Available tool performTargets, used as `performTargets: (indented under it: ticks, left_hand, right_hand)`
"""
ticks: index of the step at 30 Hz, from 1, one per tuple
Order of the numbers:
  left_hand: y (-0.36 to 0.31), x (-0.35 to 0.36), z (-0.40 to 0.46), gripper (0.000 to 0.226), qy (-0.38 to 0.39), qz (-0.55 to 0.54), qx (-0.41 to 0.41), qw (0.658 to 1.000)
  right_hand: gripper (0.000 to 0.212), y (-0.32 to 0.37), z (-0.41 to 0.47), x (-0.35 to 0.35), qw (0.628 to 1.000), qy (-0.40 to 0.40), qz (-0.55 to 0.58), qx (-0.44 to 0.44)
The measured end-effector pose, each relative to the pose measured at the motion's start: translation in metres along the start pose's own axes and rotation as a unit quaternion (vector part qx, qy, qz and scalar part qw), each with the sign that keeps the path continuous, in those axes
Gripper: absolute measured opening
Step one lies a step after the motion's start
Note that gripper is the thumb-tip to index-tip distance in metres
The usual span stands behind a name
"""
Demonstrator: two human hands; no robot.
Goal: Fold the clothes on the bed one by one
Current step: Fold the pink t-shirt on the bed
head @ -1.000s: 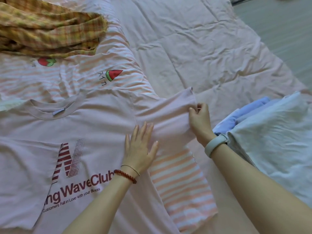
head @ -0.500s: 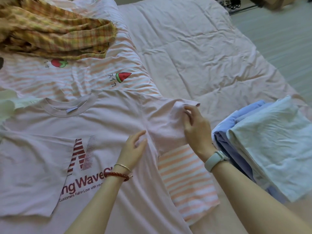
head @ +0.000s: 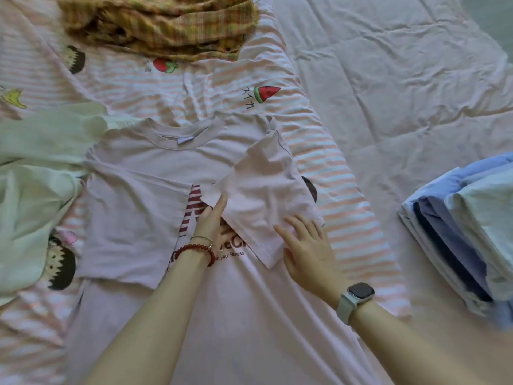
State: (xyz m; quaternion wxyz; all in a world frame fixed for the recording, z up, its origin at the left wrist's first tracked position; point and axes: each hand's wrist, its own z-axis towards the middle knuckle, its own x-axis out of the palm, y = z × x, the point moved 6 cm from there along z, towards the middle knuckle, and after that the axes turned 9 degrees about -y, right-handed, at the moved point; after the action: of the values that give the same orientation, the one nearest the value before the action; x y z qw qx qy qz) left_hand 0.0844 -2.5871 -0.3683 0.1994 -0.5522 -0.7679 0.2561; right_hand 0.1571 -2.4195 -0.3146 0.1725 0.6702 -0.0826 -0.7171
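Lying collar-away, lengthwise toward the viewer, the pink T-shirt (head: 155, 207) is pressed by flat left hand (head: 212, 220) and right hand (head: 308, 251).

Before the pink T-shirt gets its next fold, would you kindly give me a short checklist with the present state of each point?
1. Right sleeve folded in over the chest of the pink T-shirt: ok.
2. Left sleeve folded in: ok.
3. Folded right sleeve lying smooth: not ok, it is wrinkled and its upper corner stands up.
4. Left hand and right hand flat on the fabric, holding nothing: ok.
5. Lower body of the shirt flat: ok as far as the picture reaches; the hem is out of view, cannot tell.
6. Folded stack lies apart from the shirt: ok.
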Motion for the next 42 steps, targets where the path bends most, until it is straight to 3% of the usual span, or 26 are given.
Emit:
performTargets:
  ticks: [3,5,8,10,12,15,18,20,22,26,27,29,36,39,42]
  left_hand:
    - [-0.023,-0.004,0.000,0.021,-0.156,0.130,0.156,0.967]
    - [-0.038,-0.006,-0.009,0.018,-0.219,0.126,0.260,0.932]
    - [-0.033,-0.017,-0.006,0.029,-0.254,0.146,0.251,0.923]
    - [-0.023,-0.029,0.006,0.036,-0.236,0.166,0.187,0.939]
    - [-0.023,-0.035,0.014,0.044,-0.197,0.150,0.174,0.953]
    - [-0.034,-0.031,0.020,0.064,-0.106,0.124,0.208,0.964]
    - [-0.052,-0.028,0.021,0.053,-0.103,0.114,0.276,0.949]
    - [-0.063,-0.030,0.015,0.039,-0.146,0.162,0.339,0.915]
    - [-0.070,-0.030,0.005,0.042,-0.150,0.248,0.409,0.865]
    - [-0.101,-0.055,0.004,0.041,-0.185,0.410,0.526,0.721]
    - [-0.114,-0.067,0.011,0.039,-0.199,0.437,0.529,0.700]
    - [-0.141,-0.092,0.038,0.039,-0.218,0.493,0.484,0.689]
    - [-0.203,-0.142,0.126,0.054,-0.233,0.663,0.383,0.600]
    - [-0.213,-0.146,0.142,0.058,-0.238,0.665,0.377,0.599]
    - [-0.227,-0.148,0.149,0.045,-0.270,0.655,0.374,0.599]
  right_hand:
    - [0.050,0.001,-0.004,0.007,0.999,0.025,-0.030,-0.028]
    - [0.045,0.000,-0.004,0.006,0.999,0.014,-0.036,-0.032]
    - [0.042,0.000,-0.003,0.006,0.997,0.005,-0.061,-0.047]
    - [0.044,0.003,0.000,0.011,0.995,0.024,-0.080,-0.059]
    - [0.048,0.011,0.005,0.018,0.992,0.052,-0.083,-0.080]
    - [0.042,0.026,0.004,0.036,0.979,0.124,-0.097,-0.127]
    - [0.046,0.028,-0.003,0.048,0.972,0.167,-0.121,-0.116]
    - [0.047,0.028,-0.008,0.053,0.968,0.177,-0.133,-0.117]
    - [0.044,0.030,-0.007,0.051,0.973,0.161,-0.118,-0.119]
    - [0.030,0.032,0.044,0.032,0.995,0.047,-0.041,-0.084]
    - [0.031,0.030,0.066,0.028,0.997,0.020,-0.029,-0.064]
    - [0.037,0.025,0.114,0.024,0.999,-0.008,-0.032,-0.037]
    - [0.055,-0.009,0.247,0.047,0.982,0.064,-0.179,0.006]
    - [0.056,-0.027,0.271,0.056,0.980,0.106,-0.143,0.094]
    - [0.049,-0.032,0.284,0.056,0.979,0.089,-0.134,0.126]
